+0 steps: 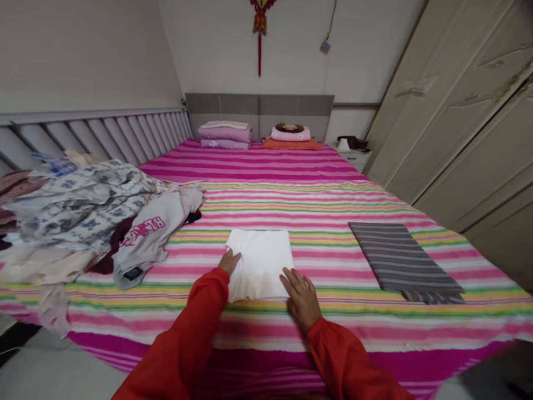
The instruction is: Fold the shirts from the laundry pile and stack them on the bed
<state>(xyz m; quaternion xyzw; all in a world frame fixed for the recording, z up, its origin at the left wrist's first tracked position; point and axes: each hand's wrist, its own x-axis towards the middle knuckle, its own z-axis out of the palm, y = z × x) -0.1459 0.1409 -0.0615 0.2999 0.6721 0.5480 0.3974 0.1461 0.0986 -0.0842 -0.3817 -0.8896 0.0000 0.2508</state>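
A white cloth garment, folded into a rough rectangle, lies flat on the striped bedspread in front of me. My left hand rests at its left edge, thumb and forefinger apart on the fabric; the other fingers are mostly hidden. On the right edge, my right hand lies flat with its fingers stretched out, fingertips touching the cloth. Neither hand lifts the garment. Farther right lies a grey striped folded cloth, its near end uneven.
A loose heap of clothes covers the bed's left side, with a grey printed shirt nearest the white garment. Folded lilac bedding and a pink and orange stack sit by the headboard. A wardrobe stands right.
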